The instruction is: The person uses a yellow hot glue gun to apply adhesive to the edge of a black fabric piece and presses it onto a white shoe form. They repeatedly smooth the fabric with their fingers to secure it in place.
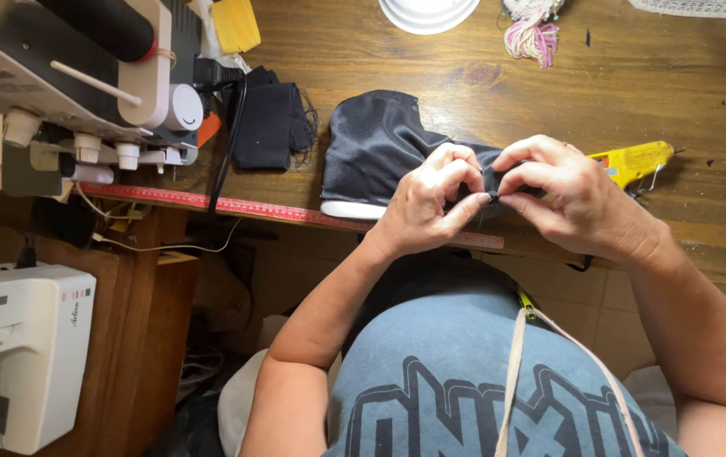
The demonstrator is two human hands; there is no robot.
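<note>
From the head camera, your left hand (426, 203) and right hand (568, 196) meet fingertip to fingertip, both pinching one edge of the dark satin fabric piece (376, 148), which stretches away leftward across the wooden counter (549, 93).

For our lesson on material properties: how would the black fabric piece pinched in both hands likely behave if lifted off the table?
The black fabric piece probably flops: it already creases and sags. It looks thin, so likely light. Its slight sheen hints it may slip between the fingers.

Head camera looks steeply down, close over the table edge (549, 245).
</note>
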